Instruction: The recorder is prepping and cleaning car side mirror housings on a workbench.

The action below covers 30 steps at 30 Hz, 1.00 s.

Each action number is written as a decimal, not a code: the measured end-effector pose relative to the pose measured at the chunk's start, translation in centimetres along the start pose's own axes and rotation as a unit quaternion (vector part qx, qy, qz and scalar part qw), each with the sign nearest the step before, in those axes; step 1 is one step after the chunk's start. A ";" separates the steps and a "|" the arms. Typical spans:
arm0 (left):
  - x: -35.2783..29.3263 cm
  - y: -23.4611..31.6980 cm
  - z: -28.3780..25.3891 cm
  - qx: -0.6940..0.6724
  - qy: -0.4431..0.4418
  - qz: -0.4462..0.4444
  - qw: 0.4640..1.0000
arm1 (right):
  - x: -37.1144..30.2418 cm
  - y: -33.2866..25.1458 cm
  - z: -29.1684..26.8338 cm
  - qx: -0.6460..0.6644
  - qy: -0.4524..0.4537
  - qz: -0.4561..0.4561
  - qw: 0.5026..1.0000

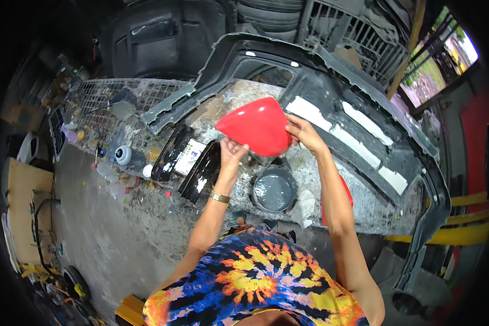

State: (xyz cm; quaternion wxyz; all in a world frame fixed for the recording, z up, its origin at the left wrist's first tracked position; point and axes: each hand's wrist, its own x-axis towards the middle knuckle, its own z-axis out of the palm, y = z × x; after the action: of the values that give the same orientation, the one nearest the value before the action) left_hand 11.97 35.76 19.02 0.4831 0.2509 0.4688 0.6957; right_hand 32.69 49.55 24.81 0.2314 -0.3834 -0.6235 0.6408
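Observation:
A glossy red curved panel (258, 126), rounded on one side and tapering to a point, is held up over the worktable between my two hands. My left hand (233, 152), with a watch at the wrist, is closed on its lower left edge. On the right edge, my right hand (304, 133) grips it with the fingers partly behind. Below the panel stands a dark round basin (275, 190) of greyish liquid. Two glossy black curved parts (169, 155) lie by my left forearm. Part of another red piece (346, 191) shows behind my right forearm.
A large dark bumper (331, 100) with white strips arches across the table's far and right sides. A crumpled whitish cloth (305, 208) lies beside the basin. Bottles (123, 156) and clutter crowd the left end near a wire grid (106, 93). Yellow bars (467, 233) stand at right.

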 end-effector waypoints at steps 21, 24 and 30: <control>0.1 -2.8 -3.0 -0.202 0.027 -0.155 0.967 | 0.6 -0.6 2.0 -0.242 0.068 -0.096 0.963; 1.5 -0.9 -2.9 -0.167 -0.002 -0.099 0.981 | 0.2 -1.3 2.1 -0.132 0.057 -0.076 0.987; 9.7 2.7 -2.5 -0.054 -0.032 -0.028 0.998 | -1.3 -0.1 6.6 0.033 0.106 -0.075 0.991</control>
State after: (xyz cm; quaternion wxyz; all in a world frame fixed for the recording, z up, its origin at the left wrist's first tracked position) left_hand 4.86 43.30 19.35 0.5296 0.2335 0.4217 0.6980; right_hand 28.28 44.40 24.67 0.3566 -0.3935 -0.6008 0.5975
